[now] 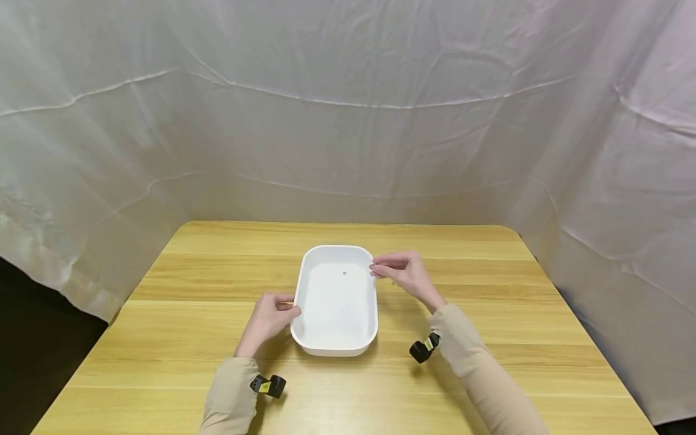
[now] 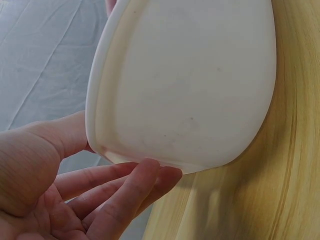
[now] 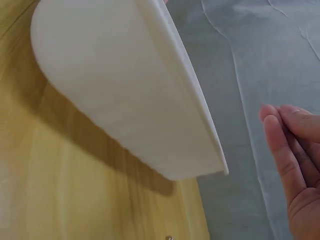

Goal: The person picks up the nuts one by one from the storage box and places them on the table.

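Observation:
A white rectangular tray (image 1: pixel 336 348) with rounded corners and raised walls is at the middle of the wooden table. My left hand (image 1: pixel 270 319) holds its left side, thumb over the rim and fingers against the outer wall; the left wrist view shows these fingers (image 2: pixel 120 202) against the wall. My right hand (image 1: pixel 405 273) is at the far right rim, thumb and fingertips brought together. Whether anything small is pinched there cannot be made out. Inside the tray, toward the far end, lies a tiny brownish piece (image 1: pixel 344 273).
Another tiny piece (image 1: pixel 394 283) lies on the table beneath the right hand; it looks metallic as a small piece (image 3: pixel 170 238) in the right wrist view. Pale cloth (image 1: pixel 348 121) hangs behind and beside the wooden table (image 1: pixel 217 272).

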`<state>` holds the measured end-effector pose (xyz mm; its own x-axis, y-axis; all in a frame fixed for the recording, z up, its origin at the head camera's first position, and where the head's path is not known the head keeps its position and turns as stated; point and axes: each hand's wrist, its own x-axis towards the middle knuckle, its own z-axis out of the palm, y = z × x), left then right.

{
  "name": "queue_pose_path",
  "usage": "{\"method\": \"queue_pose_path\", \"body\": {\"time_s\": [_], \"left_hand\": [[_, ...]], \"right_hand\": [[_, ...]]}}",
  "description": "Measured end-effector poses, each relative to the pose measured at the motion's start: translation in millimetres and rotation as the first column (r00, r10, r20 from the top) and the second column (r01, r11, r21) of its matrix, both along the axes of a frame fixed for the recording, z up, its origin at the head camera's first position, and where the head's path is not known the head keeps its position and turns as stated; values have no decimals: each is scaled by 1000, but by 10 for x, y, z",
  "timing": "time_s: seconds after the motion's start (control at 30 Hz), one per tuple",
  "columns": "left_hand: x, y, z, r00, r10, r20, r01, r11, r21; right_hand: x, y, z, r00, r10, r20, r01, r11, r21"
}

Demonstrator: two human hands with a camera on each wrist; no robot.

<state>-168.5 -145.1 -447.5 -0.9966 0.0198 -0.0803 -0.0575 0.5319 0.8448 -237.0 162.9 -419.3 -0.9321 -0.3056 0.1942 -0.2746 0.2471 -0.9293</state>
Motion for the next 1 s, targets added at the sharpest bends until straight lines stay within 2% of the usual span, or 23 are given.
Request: {"method": "queue_pose_path", "body": {"time_s": [0.2,0.43,0.73,0.87,1.0], "left_hand": [[-1,2,10,1000,1,-4,-1,1000,7],[-1,-4,2,1000,3,-9,-3,1000,4],[2,-1,-4,1000,5,-10,-5,1000,13],[1,1,-6,1000,4,-11,-4,1000,15],[-2,0,-16,1000,4,-12,-4,1000,15]], "right_hand": [[56,122,-86,1000,1,-24,-4,992,-129],[137,228,-235,994,-52,-93,34,983,-179],[231,369,-378,990,-129,-61,106,952,-289],[254,448,-425,981,-194,-24,177,933,-313],[253,533,-469,963,-270,5,255,901,-351]]}}
